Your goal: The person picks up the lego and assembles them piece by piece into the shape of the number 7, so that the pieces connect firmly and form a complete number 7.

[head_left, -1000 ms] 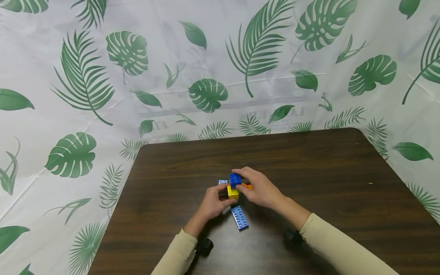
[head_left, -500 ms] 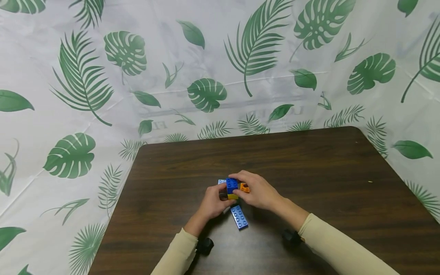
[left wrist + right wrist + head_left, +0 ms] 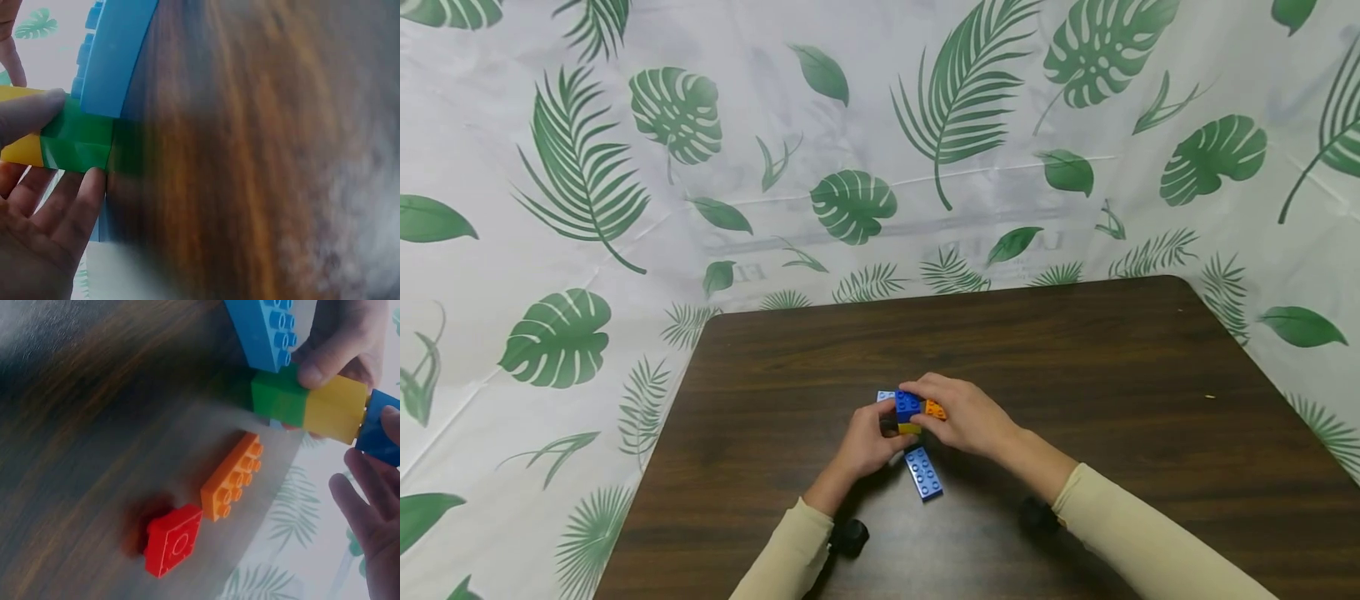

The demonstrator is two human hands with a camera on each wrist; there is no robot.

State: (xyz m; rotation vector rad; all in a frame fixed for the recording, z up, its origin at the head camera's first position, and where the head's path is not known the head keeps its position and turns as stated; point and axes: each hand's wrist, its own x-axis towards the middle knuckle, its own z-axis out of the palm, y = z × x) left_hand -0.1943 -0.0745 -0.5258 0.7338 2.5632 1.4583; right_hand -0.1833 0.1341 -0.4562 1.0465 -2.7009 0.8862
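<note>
In the head view, my left hand [image 3: 862,446] grips a small stack near the table's middle. The right wrist view shows this stack as a green brick [image 3: 278,397] at the table with a yellow brick [image 3: 337,407] on it; my left thumb presses where they meet. A dark blue brick [image 3: 907,406] tops the yellow one, with a thin gap showing between them. Pinching the dark blue brick from the far and near sides is my right hand [image 3: 968,414]. From above, the dark blue brick covers most of the yellow one.
A long light blue brick [image 3: 923,472] lies just in front of the stack, another light blue brick [image 3: 886,395] behind it. To the right are an orange brick [image 3: 232,478], studs showing, and a tipped red brick [image 3: 175,540]. A leaf-patterned sheet [image 3: 850,275] hangs behind the table.
The right hand has brought the dark blue brick down and slightly left onto the yellow brick, uncovering more of the orange one. The left hand has stayed on the stack.
</note>
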